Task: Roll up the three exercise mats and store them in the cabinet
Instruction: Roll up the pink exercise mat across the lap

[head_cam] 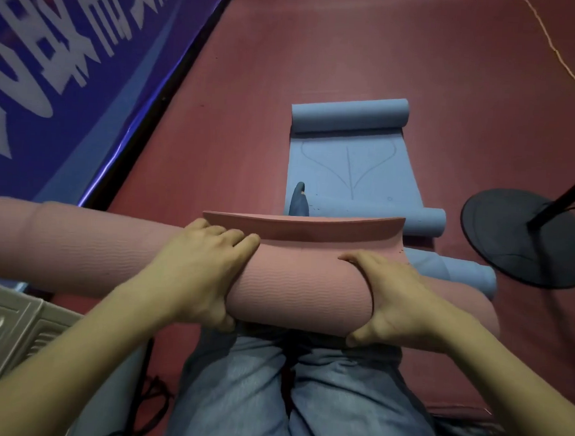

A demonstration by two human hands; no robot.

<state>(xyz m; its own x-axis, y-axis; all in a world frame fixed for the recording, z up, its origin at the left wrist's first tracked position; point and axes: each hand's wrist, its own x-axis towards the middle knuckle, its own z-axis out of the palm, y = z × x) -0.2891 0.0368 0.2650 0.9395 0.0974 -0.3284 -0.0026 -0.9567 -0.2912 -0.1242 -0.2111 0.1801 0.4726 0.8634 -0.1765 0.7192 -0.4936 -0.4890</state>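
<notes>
Head view. We hold the pink mat (296,285), almost fully rolled, across our lap above the red floor (320,69). Our left hand (203,273) and right hand (401,300) each curl their grip round the roll, fingers on top and thumbs below, likely to keep the layers tight while the loose end flap (305,225) is wound in. Beyond lies the blue mat (352,161), curled at both ends, not yet rolled up. No cabinet is visible.

Pink mat (296,285) rolled thick, loose flap upright — blue mat (348,167) beyond it lies flat, ends curled.
</notes>
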